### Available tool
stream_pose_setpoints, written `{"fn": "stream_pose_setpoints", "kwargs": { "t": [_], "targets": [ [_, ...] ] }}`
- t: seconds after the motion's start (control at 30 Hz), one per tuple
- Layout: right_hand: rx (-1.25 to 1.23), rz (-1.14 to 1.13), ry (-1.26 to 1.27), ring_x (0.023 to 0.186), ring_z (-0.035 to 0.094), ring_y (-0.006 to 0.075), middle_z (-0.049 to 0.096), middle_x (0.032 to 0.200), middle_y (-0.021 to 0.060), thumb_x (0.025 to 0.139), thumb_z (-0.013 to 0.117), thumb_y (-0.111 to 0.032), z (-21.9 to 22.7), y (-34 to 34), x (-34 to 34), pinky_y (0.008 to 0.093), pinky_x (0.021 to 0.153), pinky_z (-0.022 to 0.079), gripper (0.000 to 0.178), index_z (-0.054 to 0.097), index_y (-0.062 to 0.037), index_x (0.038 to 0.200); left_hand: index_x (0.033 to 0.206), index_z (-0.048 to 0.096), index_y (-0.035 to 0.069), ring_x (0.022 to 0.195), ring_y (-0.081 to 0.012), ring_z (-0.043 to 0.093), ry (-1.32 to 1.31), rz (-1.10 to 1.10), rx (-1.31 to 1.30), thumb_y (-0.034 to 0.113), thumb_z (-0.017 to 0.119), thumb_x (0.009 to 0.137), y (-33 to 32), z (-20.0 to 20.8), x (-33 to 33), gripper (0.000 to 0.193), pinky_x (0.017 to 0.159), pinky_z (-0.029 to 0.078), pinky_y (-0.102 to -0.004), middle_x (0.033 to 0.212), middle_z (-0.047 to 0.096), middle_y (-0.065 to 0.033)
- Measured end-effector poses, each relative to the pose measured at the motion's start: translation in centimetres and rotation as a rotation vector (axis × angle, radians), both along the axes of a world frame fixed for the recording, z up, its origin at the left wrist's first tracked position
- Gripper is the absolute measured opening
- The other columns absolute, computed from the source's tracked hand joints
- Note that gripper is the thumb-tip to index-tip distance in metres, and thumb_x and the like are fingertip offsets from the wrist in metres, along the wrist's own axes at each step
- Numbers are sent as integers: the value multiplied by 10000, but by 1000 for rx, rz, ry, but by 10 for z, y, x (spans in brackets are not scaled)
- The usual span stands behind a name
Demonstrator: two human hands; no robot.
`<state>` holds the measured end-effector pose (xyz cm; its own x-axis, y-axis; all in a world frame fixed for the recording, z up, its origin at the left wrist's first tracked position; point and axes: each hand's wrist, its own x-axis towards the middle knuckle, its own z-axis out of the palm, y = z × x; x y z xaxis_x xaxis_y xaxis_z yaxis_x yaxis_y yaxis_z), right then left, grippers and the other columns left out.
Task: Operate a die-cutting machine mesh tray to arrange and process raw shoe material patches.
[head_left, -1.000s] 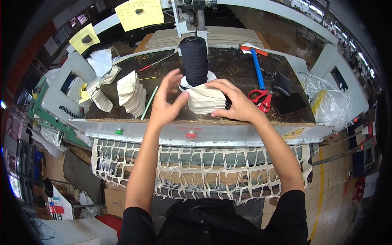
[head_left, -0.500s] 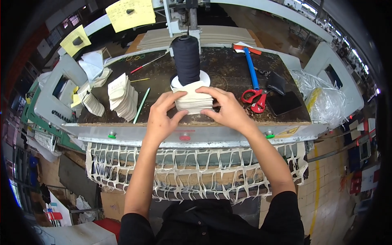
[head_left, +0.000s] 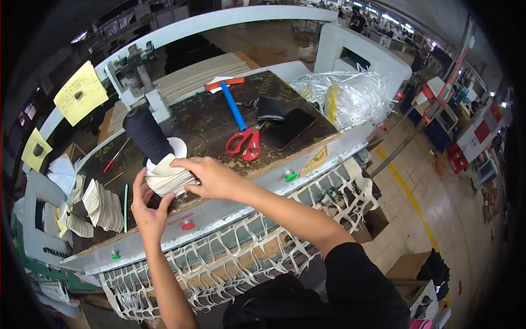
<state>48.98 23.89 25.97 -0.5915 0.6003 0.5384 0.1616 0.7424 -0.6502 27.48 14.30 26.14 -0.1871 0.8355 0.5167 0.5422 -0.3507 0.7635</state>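
A stack of cream cut pieces (head_left: 169,181), cloth by the look of it, stands on the dark worktop (head_left: 200,131) in front of a black thread cone (head_left: 147,131). My right hand (head_left: 215,178) grips the stack's right side, thumb low on the near face and fingers on top. At its left end, my left hand (head_left: 149,211) curls around it, the thumb against the near face and the fingers partly hidden behind. Left of my left hand lies a pale green pen (head_left: 126,208), beside another cream stack (head_left: 103,207).
Red scissors (head_left: 244,143), a blue-handled hammer (head_left: 233,104), a black pouch (head_left: 270,108) and a dark flat phone-like slab (head_left: 298,123) lie to the right. Clear plastic wrapping (head_left: 356,98) fills the right corner. Cut-out fabric netting (head_left: 241,255) hangs along the front edge.
The head view has swung to the right and tilted, so the worktop appears shifted left. Both hands stay around the same stack in front of the thread cone.
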Motion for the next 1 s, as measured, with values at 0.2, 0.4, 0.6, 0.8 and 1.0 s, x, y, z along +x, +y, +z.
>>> {"fn": "stream_pose_setpoints", "kwargs": {
  "t": [0.2, 0.4, 0.6, 0.8, 1.0],
  "targets": [
    [43, 1, -50, 1129, 696, 488, 691, 1334, 256, 888, 804, -163, 2, -9, -13, 539, 976, 579, 678, 551, -135, 1517, 1650, 335, 61, 1228, -306, 696, 77, 82, 57, -47, 885, 777, -11, -2, -13, 1037, 1081, 544, -402, 1365, 657, -233],
    [30, -20, 69, 1207, 685, 431, 662, 1379, 266, 840, 854, -128, 2, -27, -9, 461, 1021, 574, 804, 487, -74, 1553, 1650, 332, 47, 1400, -328, 562, 145, 261, 202, 108, 919, 805, -44, -7, -6, 1031, 1127, 463, -436, 1513, 564, -226],
    [72, -157, 221, 1219, 671, 387, 684, 1307, 195, 813, 910, -121, -51, -148, 58, 442, 1056, 542, 591, 654, -21, 1336, 1408, 569, -5, 1134, -338, 653, 284, 407, 352, 88, 867, 839, -144, -137, 40, 649, 949, 517, -456, 1277, 660, -195],
    [-607, -194, -259, 1162, 661, 390, 685, 1223, 150, 875, 872, -234, -196, -290, 131, 480, 1032, 524, 482, 694, -84, 1297, 1013, 754, 44, 872, -389, 694, 190, 231, -450, 109, 842, 842, -284, -221, 38, 203, 846, 536, -457, 933, 724, -169],
    [-536, -174, -538, 1195, 587, 394, 618, 1176, 151, 857, 857, -349, -223, -304, 139, 504, 1050, 453, 493, 675, -135, 1262, 752, 713, 26, 787, -399, 652, 320, 195, -630, 254, 835, 898, -300, -231, 17, 297, 758, 491, -500, 772, 673, -176]
  ]
}}
